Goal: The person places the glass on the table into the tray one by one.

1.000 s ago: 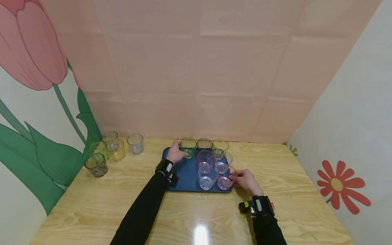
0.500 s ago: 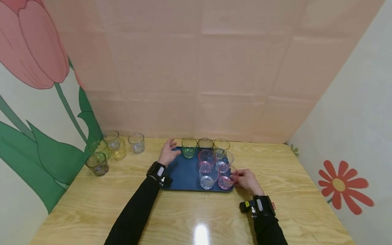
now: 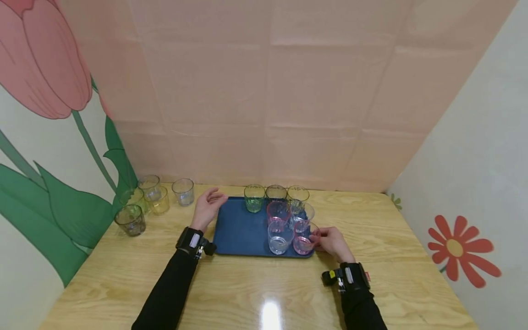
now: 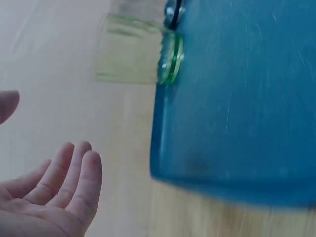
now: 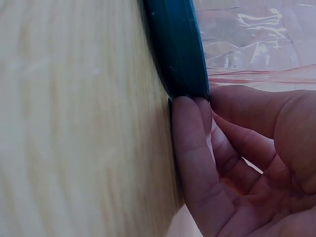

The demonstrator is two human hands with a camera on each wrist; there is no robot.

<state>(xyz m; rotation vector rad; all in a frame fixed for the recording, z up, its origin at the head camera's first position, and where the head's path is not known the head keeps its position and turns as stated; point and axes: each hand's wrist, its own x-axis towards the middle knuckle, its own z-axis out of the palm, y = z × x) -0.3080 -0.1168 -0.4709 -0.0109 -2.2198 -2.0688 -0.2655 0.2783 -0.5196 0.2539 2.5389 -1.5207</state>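
A blue tray (image 3: pixel 239 233) lies on the table with several drinking glasses crowded over its right half and back edge. My left hand (image 3: pixel 206 211) hovers off the tray's back left corner, fingers extended and nothing in them; the left wrist view shows its palm side apart from the tray. Closest to it on the tray stands a green glass (image 3: pixel 254 199). At the front right corner my right hand (image 3: pixel 333 243) pinches the tray's rim (image 5: pixel 190 74), fingers at the outer edge and thumb over the top. A pink glass (image 3: pixel 304 246) stands right beside that thumb.
On the table's left side stand more glasses: a dark grey glass (image 3: pixel 130 222), a yellow glass (image 3: pixel 159 204), a yellow-green one and two clear ones, including a clear glass (image 3: pixel 184 195) nearer the tray. A pink-covered wall (image 3: pixel 264 91) rises behind the table (image 3: pixel 231 288).
My left hand has moved left, away from the green glass and off the tray's back left part. The right hand stays at the front right corner, and the glasses keep their places.
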